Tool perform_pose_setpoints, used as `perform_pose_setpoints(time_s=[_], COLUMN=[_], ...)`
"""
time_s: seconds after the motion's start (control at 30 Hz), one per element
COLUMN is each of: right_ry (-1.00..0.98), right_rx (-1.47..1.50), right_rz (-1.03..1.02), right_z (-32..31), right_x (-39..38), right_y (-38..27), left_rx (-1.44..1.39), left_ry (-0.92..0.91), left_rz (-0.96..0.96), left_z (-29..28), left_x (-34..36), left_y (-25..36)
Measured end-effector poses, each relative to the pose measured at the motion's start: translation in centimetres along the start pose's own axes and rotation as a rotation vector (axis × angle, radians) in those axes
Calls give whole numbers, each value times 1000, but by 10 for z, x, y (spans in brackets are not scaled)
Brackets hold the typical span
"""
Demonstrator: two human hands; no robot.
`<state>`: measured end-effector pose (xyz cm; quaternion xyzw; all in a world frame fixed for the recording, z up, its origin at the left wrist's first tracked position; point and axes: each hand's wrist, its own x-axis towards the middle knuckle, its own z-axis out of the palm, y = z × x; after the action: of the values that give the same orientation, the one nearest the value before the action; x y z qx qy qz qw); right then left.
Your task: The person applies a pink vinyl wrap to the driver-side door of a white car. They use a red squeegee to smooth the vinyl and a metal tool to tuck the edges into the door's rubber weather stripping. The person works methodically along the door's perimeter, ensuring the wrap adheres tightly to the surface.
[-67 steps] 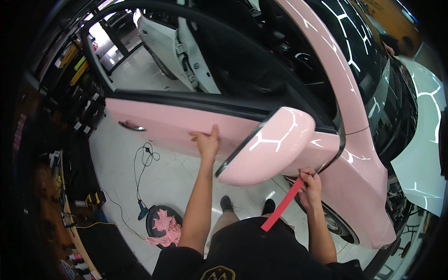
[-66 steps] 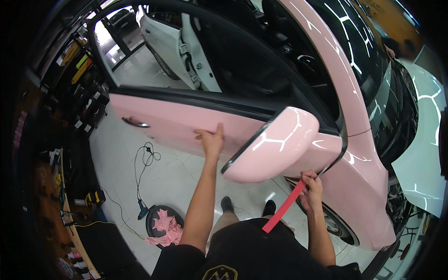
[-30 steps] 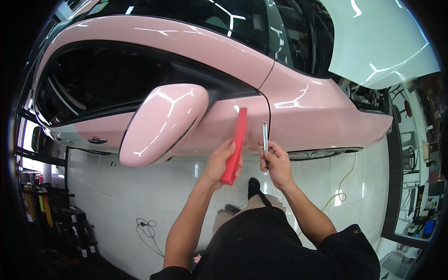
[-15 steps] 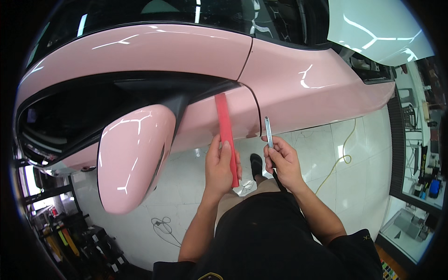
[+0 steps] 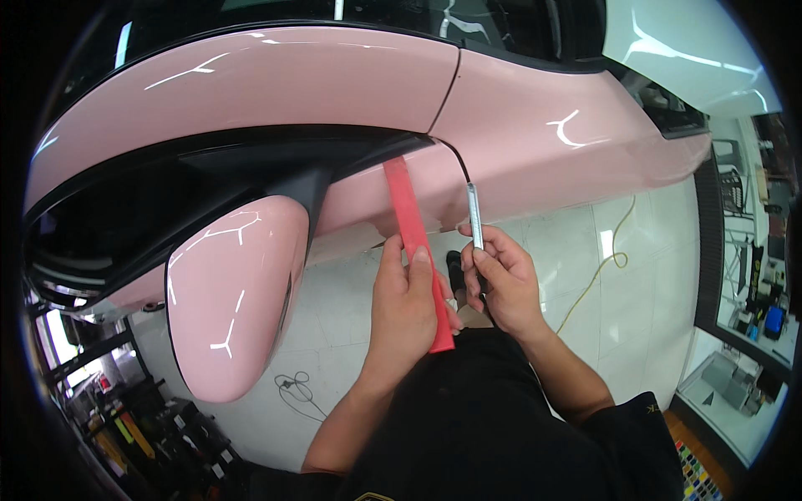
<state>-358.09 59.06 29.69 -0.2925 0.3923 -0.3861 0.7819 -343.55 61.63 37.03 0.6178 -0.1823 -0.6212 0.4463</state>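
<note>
My left hand (image 5: 403, 305) is closed around a long flat red strip (image 5: 408, 209), with the thumb lying on top. The strip's far end overlaps the pink door panel (image 5: 359, 200) just below the black window trim; its near end reaches my shirt. In my right hand (image 5: 508, 280), a slim silver cutter knife (image 5: 474, 213) is pinched upright between thumb and fingers. Its tip appears at the dark gap (image 5: 458, 156) between the door and the pink front fender (image 5: 535, 159); whether it touches, I cannot tell.
A pink side mirror (image 5: 234, 326) juts out left of my left hand. The light-coloured hood (image 5: 685, 50) stands raised at the far right. On the tiled floor lie a yellow hose (image 5: 589, 269) and a dark cable (image 5: 294, 386). Shelving with tools (image 5: 125, 434) stands lower left.
My right hand has moved up and slightly left, bringing the knife tip to the door gap. My left hand has shifted right, swinging the red strip's near end rightward.
</note>
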Motion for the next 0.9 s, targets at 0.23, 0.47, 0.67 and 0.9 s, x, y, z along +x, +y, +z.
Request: perform_pose_setpoints(time_s=[0.23, 0.47, 0.67, 0.9], right_ry=[-96, -180, -49, 32], right_rx=[120, -56, -144, -308], right_rz=[57, 185, 239, 172], right_z=[29, 28, -6, -14], right_x=[-12, -43, -38, -20], right_y=[-14, -43, -83, -126], left_rx=[-97, -186, -169, -270], left_ry=[38, 80, -7, -136], left_rz=[-27, 127, 158, 140], left_z=[1, 11, 38, 54], left_x=[1, 59, 64, 71], left_y=[0, -16, -19, -5])
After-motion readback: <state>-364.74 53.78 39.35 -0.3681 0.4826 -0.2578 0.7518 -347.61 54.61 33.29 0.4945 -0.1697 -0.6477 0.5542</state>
